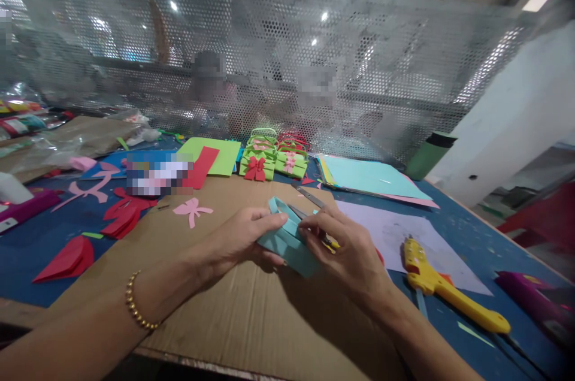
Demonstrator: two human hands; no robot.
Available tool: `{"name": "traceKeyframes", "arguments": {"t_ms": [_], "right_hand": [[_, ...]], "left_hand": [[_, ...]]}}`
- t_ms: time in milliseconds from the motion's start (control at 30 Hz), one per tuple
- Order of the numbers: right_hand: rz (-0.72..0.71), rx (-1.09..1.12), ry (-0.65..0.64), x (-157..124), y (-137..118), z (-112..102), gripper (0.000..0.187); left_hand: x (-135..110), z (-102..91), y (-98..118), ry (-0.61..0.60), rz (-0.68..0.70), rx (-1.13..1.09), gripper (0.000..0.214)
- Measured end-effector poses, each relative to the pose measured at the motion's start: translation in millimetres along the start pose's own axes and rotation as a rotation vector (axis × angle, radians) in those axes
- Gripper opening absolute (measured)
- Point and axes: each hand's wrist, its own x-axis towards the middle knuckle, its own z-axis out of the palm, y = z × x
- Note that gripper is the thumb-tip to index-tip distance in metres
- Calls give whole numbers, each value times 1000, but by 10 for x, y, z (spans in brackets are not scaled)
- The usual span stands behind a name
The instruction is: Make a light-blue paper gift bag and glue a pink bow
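Both my hands meet over a brown cardboard sheet [224, 315] on the blue table. My left hand [245, 237] grips a light blue folded paper piece [287, 243], thumb on top and fingers under it. My right hand [348, 249] pinches the same piece from the right, its fingers closed on the paper's edge. A light blue paper strip loops up from the piece between the two hands. Scissors [308, 195] lie just behind my right hand. A gold bead bracelet [135, 306] is on my left wrist.
A yellow glue gun [442, 285] lies right of my hands on white paper [404, 231]. Several small green paper baskets [269, 159] with bows stand behind. Coloured paper sheets [368, 177], a pink bow cut-out [192, 210] and red paper shapes [121, 213] lie around. A perforated metal screen [287, 69] rises at the back.
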Motion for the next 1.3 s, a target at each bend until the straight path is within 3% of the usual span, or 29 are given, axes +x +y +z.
{"name": "traceKeyframes", "arguments": {"t_ms": [267,500,667,833,1000,1300], "right_hand": [[-92,-97,19,2,16,13,15],[-197,-132,-51,-6,-42,-4,18],[-187,-61,-117,-15,-29,-87,22],[-100,-92,-11,-14,85,-170,24],[-157,-99,-49,-52,123,-120,28],[-212,-155,3,-36,163,-54,25]], "left_hand": [[18,-9,-9,10,25,-60,51],[13,-18,-37,-21,66,-31,44],[22,-45,1,53,18,-2,39],[40,-115,65,123,125,-50,35],[26,-119,87,141,161,-96,30],[35,-107,66,128,152,-114,28]]}}
